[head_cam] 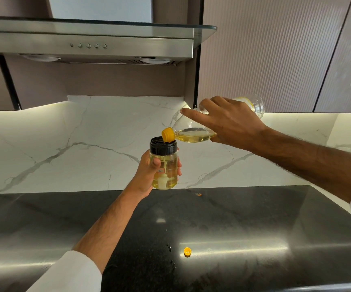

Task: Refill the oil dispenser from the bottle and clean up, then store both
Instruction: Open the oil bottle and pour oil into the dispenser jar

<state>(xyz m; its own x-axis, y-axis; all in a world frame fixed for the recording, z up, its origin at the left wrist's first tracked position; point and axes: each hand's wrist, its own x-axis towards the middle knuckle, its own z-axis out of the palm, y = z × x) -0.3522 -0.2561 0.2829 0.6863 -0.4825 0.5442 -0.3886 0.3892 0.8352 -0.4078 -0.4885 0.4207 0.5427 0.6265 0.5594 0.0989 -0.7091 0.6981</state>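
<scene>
Two hands work above a dark countertop [254,218]: the left hand [147,175] grips the oil dispenser [164,165] upright. The right hand [229,121] wraps the tilted bottle [193,133], index finger extended, its yellow spout over the dispenser's black rim. A yellow cap [187,251] lies on the counter.

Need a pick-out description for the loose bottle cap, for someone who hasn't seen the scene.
Start at the black countertop below the marble backsplash. Near its front edge, beneath the two hands, lies the yellow cap, just right of some droplets. It is the only small, round, yellow thing lying on the counter.
</scene>
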